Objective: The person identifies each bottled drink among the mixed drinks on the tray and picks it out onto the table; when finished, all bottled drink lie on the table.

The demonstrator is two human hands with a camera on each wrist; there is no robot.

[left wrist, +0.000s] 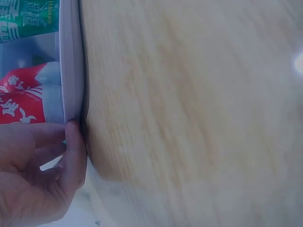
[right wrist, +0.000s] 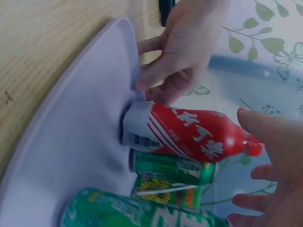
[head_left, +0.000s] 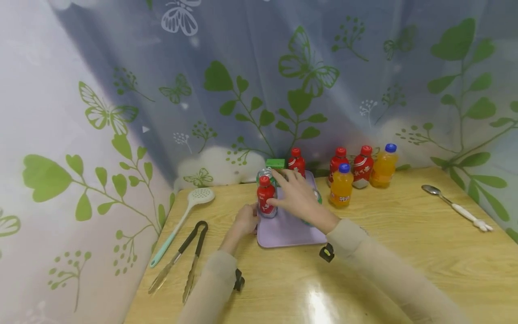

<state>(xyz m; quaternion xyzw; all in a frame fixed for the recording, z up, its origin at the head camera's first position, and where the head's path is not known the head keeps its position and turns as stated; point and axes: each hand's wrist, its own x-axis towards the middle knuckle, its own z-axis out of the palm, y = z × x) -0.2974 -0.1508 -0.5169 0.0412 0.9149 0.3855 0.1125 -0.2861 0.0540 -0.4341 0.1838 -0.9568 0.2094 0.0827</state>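
Note:
At the lilac tray's (head_left: 283,236) left edge, my left hand (head_left: 246,220) pinches the rim between thumb and fingers; the left wrist view shows this hand (left wrist: 52,165) close up. A red-labelled bottle (head_left: 265,198) with a red cap stands upright on the tray, next to that grip. Above the tray reaches my right hand (head_left: 298,198), its fingers spread and holding nothing visible. In the right wrist view its thumb is near the bottle's cap. A green can (right wrist: 173,166), a drink carton (right wrist: 168,189) and a larger green container (right wrist: 132,213) share the tray.
Another red bottle (head_left: 296,162) stands at the tray's back. To the right are red bottles (head_left: 362,166) and orange drink bottles (head_left: 341,186). A spoon (head_left: 457,207) lies far right; tongs (head_left: 196,252) and a slotted ladle (head_left: 182,220) lie left. A patterned curtain (head_left: 259,90) hangs behind.

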